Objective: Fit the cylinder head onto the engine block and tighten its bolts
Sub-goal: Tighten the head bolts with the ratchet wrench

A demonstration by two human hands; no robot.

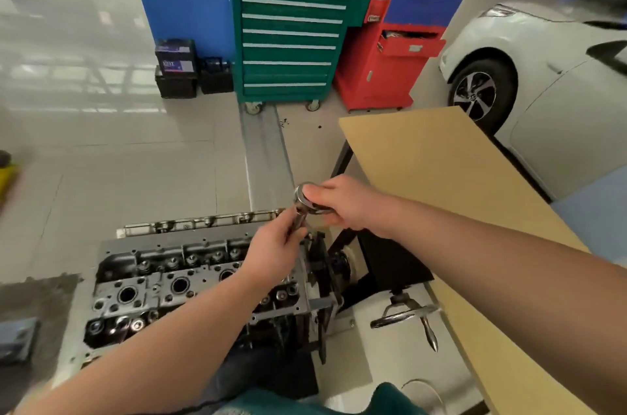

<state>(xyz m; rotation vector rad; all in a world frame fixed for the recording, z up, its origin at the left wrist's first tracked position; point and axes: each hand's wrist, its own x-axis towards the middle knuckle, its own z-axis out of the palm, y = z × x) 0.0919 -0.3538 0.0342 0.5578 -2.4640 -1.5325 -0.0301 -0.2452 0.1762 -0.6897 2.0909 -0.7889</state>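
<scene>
both hands are up over the right end of the cylinder head, which sits on the engine block on its stand — the right hand has its grip clamped on a ratchet, the left hand pinches the socket under it. green tool cabinet behind.

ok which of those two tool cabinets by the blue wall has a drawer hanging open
The red cabinet, right of the green one. One of its drawers sticks out with stuff showing inside, while the green cabinet's drawers all sit flush.
</scene>
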